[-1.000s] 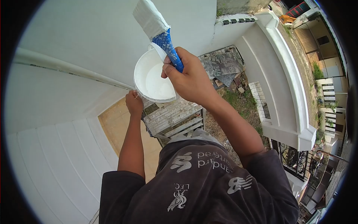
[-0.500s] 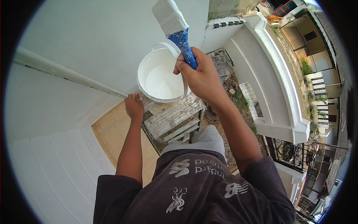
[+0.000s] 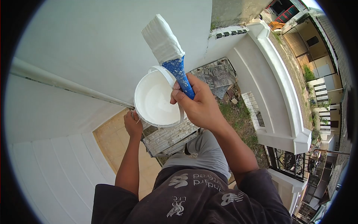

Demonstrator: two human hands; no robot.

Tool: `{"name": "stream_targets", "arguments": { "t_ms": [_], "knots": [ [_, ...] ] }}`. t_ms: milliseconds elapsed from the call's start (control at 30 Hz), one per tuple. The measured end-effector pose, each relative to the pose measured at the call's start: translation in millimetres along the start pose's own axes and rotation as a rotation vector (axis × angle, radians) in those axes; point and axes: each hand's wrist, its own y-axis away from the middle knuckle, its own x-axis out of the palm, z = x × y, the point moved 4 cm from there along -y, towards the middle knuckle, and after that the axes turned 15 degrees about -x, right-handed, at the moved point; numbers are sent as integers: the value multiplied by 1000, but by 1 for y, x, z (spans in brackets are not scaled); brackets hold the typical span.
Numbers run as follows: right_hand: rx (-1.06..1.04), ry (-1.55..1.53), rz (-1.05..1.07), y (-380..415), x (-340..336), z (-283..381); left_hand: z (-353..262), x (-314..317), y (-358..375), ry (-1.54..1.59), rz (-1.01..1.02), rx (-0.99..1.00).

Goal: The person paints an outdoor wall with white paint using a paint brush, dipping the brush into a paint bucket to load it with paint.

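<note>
My right hand [image 3: 199, 102] is closed around the blue handle of a wide paintbrush [image 3: 163, 39], whose bristles are thick with white paint and point up and away from me. Under the brush hangs a white bucket [image 3: 154, 99], with white paint inside. Its white bail handle runs up to the fingers of my right hand and seems caught in them. Left of the bucket, my left hand [image 3: 133, 123] has its fingers curled near the lower end of a pale pipe [image 3: 74, 86] and the edge of a paint-spattered slatted platform [image 3: 167, 140]. What those fingers grip is hidden.
A pale wall [image 3: 100, 44] rises in front and to the left. Tan floor tiles [image 3: 119, 143] lie below left. On the right are a patterned mat [image 3: 220, 74], rubble and grass [image 3: 238, 119], a low white wall [image 3: 274, 86] and a dark metal gate [image 3: 289, 160].
The brush, bucket and both hands sit lower in view, with the surroundings shifted down somewhat too. More of the mat shows, and one grey-trousered leg is now bent over the platform.
</note>
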Motion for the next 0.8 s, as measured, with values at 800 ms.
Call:
{"name": "stream_targets", "arguments": {
  "t_ms": [800],
  "knots": [
    [491,39,89,-2,0,9,-20,-7,3,43,15,-164]
  ]
}}
